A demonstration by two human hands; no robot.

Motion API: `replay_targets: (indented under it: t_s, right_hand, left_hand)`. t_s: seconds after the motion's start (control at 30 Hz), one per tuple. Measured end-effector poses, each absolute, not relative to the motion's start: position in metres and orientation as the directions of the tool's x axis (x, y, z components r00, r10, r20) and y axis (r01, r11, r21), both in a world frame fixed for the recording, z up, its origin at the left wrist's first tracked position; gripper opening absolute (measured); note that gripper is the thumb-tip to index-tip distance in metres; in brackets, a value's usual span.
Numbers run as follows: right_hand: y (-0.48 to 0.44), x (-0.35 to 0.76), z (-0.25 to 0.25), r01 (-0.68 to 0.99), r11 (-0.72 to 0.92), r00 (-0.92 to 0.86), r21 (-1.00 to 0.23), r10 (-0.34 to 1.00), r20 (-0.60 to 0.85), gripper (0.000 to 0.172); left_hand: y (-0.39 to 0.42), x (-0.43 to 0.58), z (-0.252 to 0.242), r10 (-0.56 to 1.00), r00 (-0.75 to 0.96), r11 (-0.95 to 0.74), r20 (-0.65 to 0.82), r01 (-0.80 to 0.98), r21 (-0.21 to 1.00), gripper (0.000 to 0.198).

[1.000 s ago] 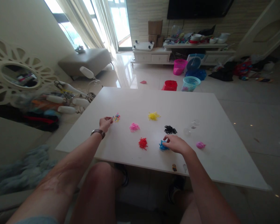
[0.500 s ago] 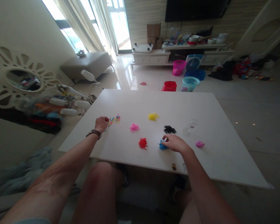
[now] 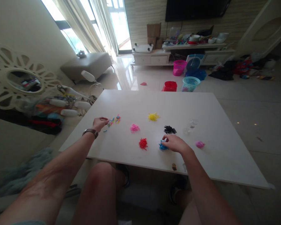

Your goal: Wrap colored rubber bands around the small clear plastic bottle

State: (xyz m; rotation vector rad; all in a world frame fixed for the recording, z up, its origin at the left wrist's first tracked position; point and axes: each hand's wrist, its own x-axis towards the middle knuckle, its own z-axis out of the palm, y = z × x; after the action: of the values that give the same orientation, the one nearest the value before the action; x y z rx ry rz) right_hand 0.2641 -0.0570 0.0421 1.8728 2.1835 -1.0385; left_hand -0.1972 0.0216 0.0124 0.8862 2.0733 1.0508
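Small loose strip-like pieces lie in colour piles on the white table [image 3: 124, 103]. At the left, my left hand [image 3: 100, 123] has its fingertips pinched together at the edge of a mixed-colour cluster [image 3: 114, 120]; whatever they hold is too small to make out. A single blue piece [image 3: 105, 131] lies just below that hand. My right hand [image 3: 175, 143] is over the blue pile [image 3: 163, 145], its thumb and fingers curled down into the pieces. The pink pile [image 3: 134, 127], red pile [image 3: 143, 143], yellow pile [image 3: 153, 117] and black pile [image 3: 170, 129] lie between and around the hands.
Clear plastic containers [image 3: 190, 127] and a pink bundle [image 3: 199, 144] are on the table's right part. A small brown-and-yellow item [image 3: 174, 167] sits by the near edge. Beyond the table stand a red bin [image 3: 170, 86] and a light-blue basket [image 3: 191, 83].
My left hand has drawn slightly left and away from the mixed cluster, uncovering more of it and the single blue piece. My right hand stays at the blue pile.
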Motion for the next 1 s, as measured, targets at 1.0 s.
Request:
replay_targets:
  t_s: [1.0]
  right_hand:
    - [-0.034, 0.229, 0.045, 0.328, 0.022, 0.022, -0.944, 0.999, 0.031, 0.015]
  left_hand:
    - [-0.036, 0.047, 0.02, 0.844, 0.331, 0.514, -0.423, -0.272, 0.814, 0.024]
